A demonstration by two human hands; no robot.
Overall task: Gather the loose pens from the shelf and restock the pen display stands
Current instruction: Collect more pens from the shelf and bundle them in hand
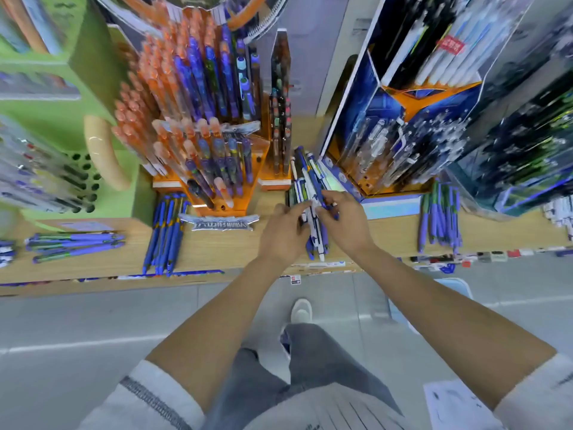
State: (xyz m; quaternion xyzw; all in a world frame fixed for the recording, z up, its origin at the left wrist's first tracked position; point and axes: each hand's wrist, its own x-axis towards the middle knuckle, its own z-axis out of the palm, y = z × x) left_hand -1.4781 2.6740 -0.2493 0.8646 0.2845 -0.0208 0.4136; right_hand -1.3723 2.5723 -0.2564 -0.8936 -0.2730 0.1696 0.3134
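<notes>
Left hand (283, 231) and right hand (347, 221) curl round the loose pen bundle (311, 181). Light, slippery barrels, probably; grip mid-length.

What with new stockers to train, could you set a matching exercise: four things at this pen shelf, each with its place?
1 green stand
2 orange stand
3 blue stand
4 blue-and-white pens

A held by the left hand and the right hand
B far left on the shelf
C right of the hands
D behind the silver sign

Pairs: 1-B, 2-D, 3-C, 4-A.
</notes>
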